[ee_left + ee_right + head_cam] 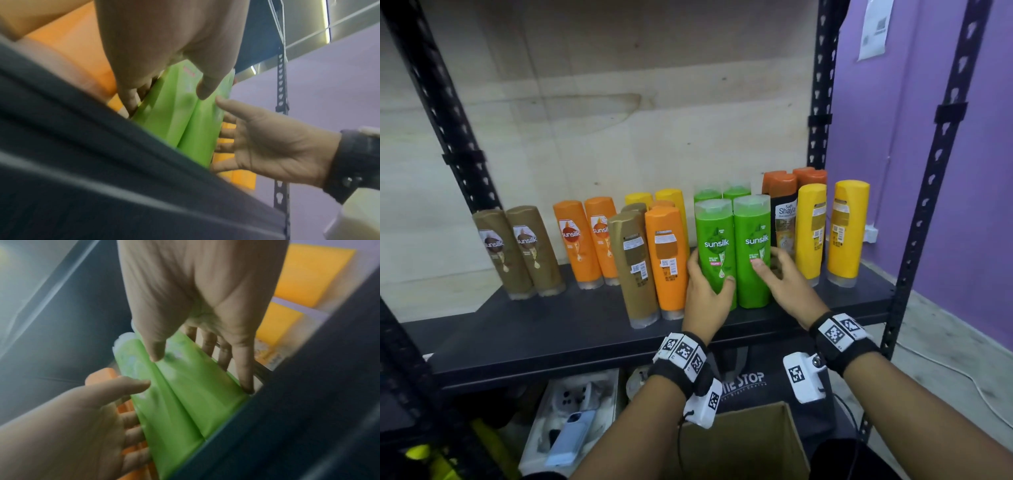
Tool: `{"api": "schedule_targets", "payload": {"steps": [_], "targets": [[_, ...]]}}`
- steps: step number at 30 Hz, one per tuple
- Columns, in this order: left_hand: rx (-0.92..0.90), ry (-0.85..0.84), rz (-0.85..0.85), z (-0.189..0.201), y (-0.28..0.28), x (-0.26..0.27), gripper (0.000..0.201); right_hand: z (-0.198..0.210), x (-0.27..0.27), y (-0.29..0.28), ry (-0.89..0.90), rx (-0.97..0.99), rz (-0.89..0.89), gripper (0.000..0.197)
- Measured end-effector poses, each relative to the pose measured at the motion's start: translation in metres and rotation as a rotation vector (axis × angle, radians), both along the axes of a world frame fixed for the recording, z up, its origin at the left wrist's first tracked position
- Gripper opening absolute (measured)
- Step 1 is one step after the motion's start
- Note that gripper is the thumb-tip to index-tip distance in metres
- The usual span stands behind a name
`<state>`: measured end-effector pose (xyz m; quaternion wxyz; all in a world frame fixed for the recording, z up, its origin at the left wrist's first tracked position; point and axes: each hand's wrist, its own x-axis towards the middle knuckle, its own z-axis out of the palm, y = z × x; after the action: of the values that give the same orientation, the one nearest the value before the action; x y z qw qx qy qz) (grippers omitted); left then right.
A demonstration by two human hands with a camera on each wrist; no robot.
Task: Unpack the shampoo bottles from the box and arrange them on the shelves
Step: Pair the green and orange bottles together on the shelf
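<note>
Two green Sunsilk bottles stand side by side at the front of the dark shelf [585, 329]. My left hand [710, 269] holds the left green bottle [717, 240], thumb on its front and fingers round its left side. My right hand [767, 260] holds the right green bottle [751, 240] the same way, its fingers slipped between that bottle and a black Shayla bottle [784, 219]. The left wrist view shows my left hand [166, 99] on the green pair [164, 121]. In the right wrist view my right hand [201, 369] lies along the right bottle [201, 394]. The cardboard box [750, 442] sits open below.
Brown bottles [517, 250], orange bottles [585, 240], a brown-and-orange pair [650, 267] and yellow bottles [847, 229] fill the shelf; two more green ones [722, 193] stand behind. Black rack posts [924, 212] flank it. A white tray [571, 421] lies on the lower level.
</note>
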<state>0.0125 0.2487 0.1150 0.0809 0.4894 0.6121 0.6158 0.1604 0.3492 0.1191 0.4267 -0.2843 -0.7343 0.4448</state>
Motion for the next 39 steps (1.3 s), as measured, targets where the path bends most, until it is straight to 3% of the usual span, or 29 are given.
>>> {"api": "schedule_targets", "payload": {"steps": [8, 13, 17, 29, 39], "targets": [[-0.253, 0.078, -0.054, 0.038, 0.001, -0.006, 0.103, 0.040, -0.002, 0.000, -0.252, 0.102, 0.021, 0.085], [-0.352, 0.121, 0.025, 0.045, 0.008, -0.009, 0.088, 0.043, -0.012, 0.003, -0.285, 0.055, 0.026, 0.081], [-0.372, 0.082, 0.047, 0.045, 0.020, -0.009, 0.091, 0.043, -0.024, 0.011, -0.340, 0.077, -0.047, 0.080], [-0.380, 0.042, 0.086, 0.048, 0.068, -0.024, 0.090, 0.044, -0.064, 0.046, -0.276, 0.008, -0.199, 0.079], [-0.395, 0.011, 0.113, 0.044, 0.088, -0.031, 0.094, 0.043, -0.076, 0.057, -0.254, -0.074, -0.206, 0.075]]}}
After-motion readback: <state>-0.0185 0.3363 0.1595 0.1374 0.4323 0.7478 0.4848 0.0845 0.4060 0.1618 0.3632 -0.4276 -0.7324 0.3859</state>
